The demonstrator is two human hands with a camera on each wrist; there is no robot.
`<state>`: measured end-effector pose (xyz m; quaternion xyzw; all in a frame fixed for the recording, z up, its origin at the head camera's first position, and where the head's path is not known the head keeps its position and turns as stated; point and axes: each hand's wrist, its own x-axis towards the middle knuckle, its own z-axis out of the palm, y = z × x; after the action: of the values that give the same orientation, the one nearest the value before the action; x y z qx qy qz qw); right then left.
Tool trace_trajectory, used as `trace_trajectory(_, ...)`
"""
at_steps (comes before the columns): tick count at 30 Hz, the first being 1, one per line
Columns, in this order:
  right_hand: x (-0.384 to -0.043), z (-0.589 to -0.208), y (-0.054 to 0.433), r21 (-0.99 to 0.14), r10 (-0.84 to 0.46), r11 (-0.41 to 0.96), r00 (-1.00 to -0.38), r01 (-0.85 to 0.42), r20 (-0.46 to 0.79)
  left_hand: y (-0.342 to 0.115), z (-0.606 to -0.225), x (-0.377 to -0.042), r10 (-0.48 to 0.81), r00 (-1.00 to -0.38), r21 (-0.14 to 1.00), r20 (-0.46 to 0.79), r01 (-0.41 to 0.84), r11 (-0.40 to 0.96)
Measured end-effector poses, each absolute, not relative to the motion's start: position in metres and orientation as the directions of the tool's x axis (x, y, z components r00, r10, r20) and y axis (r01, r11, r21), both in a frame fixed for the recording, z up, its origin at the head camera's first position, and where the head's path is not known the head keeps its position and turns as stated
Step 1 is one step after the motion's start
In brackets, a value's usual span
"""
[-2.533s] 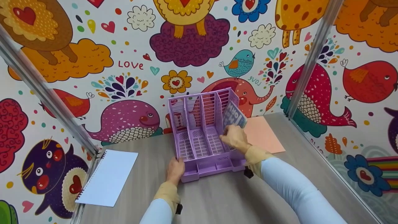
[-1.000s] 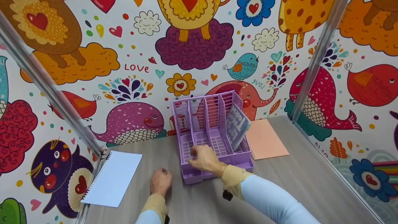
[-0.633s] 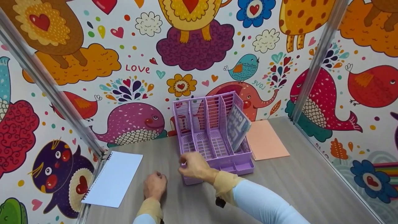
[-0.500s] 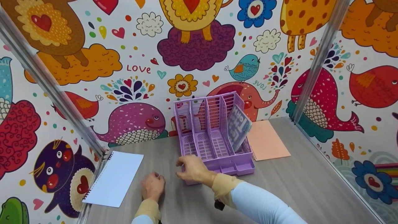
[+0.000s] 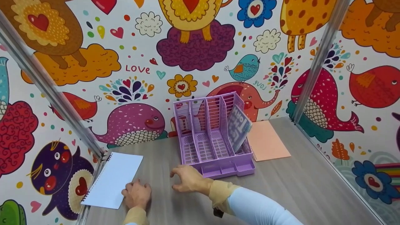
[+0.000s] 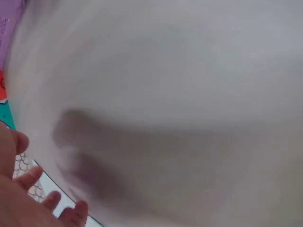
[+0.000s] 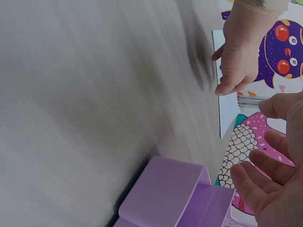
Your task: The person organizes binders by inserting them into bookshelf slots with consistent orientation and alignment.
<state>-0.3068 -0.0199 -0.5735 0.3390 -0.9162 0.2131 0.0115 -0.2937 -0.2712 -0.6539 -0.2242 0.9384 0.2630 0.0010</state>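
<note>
My left hand [image 5: 137,194] is at the right edge of a white spiral notebook [image 5: 112,181], its fingertips overlapping that edge in the head view. In the left wrist view its fingers are spread, with nothing between them. My right hand [image 5: 189,179] hovers in front of the left corner of a purple desk organizer [image 5: 218,168], thumb and fingers apart around air. The right wrist view shows the same relaxed right hand [image 7: 274,165] near the organizer's front. A grey-blue notebook with large pale lettering [image 5: 239,129] leans upright in the organizer's rightmost slot.
A peach notebook [image 5: 269,140] lies flat to the right of the organizer. Patterned walls with metal posts [image 5: 301,87] enclose the grey wood-look table [image 5: 281,187] at the back and sides. Low trays [image 5: 229,169] run along the organizer's front.
Earlier my right hand was at the lettered notebook in the organizer and my left gripped the organizer's corner. Both have let go and moved left, the left hand reaching the white notebook.
</note>
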Motion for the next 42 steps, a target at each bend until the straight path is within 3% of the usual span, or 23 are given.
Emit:
trace_trajectory(13, -0.304, -0.576, -0.027, -0.351, -0.639, 0.677, -0.753, -0.647, 0.154, -0.305, -0.666, -0.282, -0.513, -0.841, 0.485, -0.174, -0.526, 0.698)
trace_trajectory(24, -0.299, -0.577, -0.031, -0.386, -0.63, 0.687, -0.769, -0.616, 0.107, -0.304, -0.667, -0.28, -0.477, -0.838, 0.453, -0.265, -0.545, 0.706)
trace_trajectory(42, -0.295, -0.578, -0.038, -0.407, -0.611, 0.699, -0.787, -0.588, 0.087, -0.292, -0.663, -0.275, -0.4, -0.866, 0.372, -0.3, -0.492, 0.787)
